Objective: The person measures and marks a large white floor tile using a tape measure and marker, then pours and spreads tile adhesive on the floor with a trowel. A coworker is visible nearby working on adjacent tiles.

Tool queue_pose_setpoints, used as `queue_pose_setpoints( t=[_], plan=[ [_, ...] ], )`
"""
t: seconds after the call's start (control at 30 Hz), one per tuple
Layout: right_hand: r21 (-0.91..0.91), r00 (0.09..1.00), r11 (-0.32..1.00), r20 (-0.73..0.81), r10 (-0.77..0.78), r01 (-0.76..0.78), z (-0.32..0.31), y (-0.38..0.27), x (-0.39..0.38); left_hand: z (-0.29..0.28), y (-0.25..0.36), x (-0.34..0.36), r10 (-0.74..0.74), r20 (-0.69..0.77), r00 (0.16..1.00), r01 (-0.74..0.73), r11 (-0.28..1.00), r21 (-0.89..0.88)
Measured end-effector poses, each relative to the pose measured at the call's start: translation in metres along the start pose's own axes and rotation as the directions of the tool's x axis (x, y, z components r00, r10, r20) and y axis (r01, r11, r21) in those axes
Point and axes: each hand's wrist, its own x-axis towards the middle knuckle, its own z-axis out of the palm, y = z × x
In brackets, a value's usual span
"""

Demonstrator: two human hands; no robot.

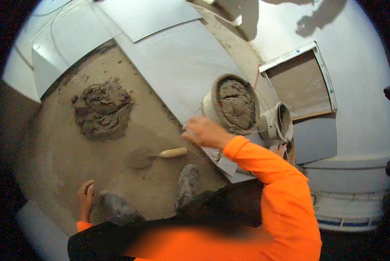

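Observation:
My right hand (205,132) reaches out beside a bucket (211,104) heaped with grey mortar (237,103). Its fingers are curled together; whether they grip anything, such as the bucket's wire handle, is hard to make out. Low at the left hangs my left hand (86,199), its fingers loosely bent and holding nothing visible. Between my hands a trowel (173,152) with a pale wooden handle lies on the dusty floor, its blade coated in mortar. Farther off to the left, a rough mound of wet mortar (102,109) sits on the floor.
Pale boards (177,52) run diagonally past the bucket. More buckets (283,122) stand to its right, near a white-framed opening (297,82) in the wall. A small white piece (226,165) lies by my right forearm. My dusty shoes (187,185) are on the floor.

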Motion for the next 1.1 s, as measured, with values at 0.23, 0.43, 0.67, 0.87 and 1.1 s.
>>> queue_pose_setpoints(
  t=[0.23, 0.43, 0.67, 0.87, 1.1],
  plan=[
    [-0.326, 0.188, 0.005, -0.533, 0.825, -0.945, -0.165, 0.112, -0.147, -0.041, 0.121, 0.042, 0.177, -0.071, 0.982, -0.181, 0.982, -0.054],
    [0.802, -0.138, -0.208, 0.158, 0.978, -0.561, -0.177, 0.139, -0.196, -0.053, 0.345, 0.08, 0.695, 0.026, 0.719, -0.675, 0.688, 0.267],
    [0.937, 0.333, -0.186, 0.081, 0.939, 0.297, -0.161, 0.055, -0.044, 0.06, 0.444, 0.132, 0.784, 0.238, 0.572, -0.818, 0.529, 0.225],
    [0.985, 0.192, 0.087, -0.057, 0.98, -0.152, -0.16, 0.019, 0.008, 0.171, 0.32, 0.123, 0.292, 0.283, 0.914, -0.271, 0.956, -0.113],
    [0.993, 0.251, 0.089, -0.067, 0.966, -0.075, -0.187, -0.025, 0.016, 0.286, 0.2, 0.066, -0.107, 0.397, 0.912, 0.34, 0.737, -0.583]
  ],
)
